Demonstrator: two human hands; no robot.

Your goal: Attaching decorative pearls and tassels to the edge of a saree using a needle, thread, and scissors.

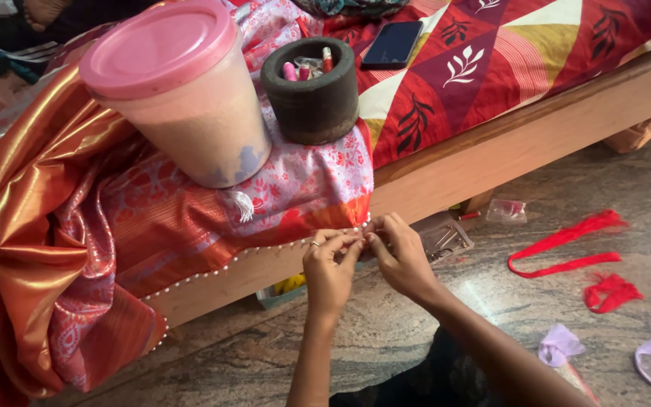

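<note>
While both hands are pinching the beaded hem, step: stitching or fixing beads along the sari edge, by my read.
left hand (331, 265): fingertips closing together on the sari border (318, 226), ring showing.
right hand (401, 256): fingers pressing together on the same spot; needle too small to tell.
sari location: draping over the wooden bed frame (521, 139), weighed down by the pink-lidded tub (182, 90) and dark round holder (312, 90).
next move calling for: fine grip, steady tension on the hem.
right floor: red threads (566, 249) lying well apart.
</note>
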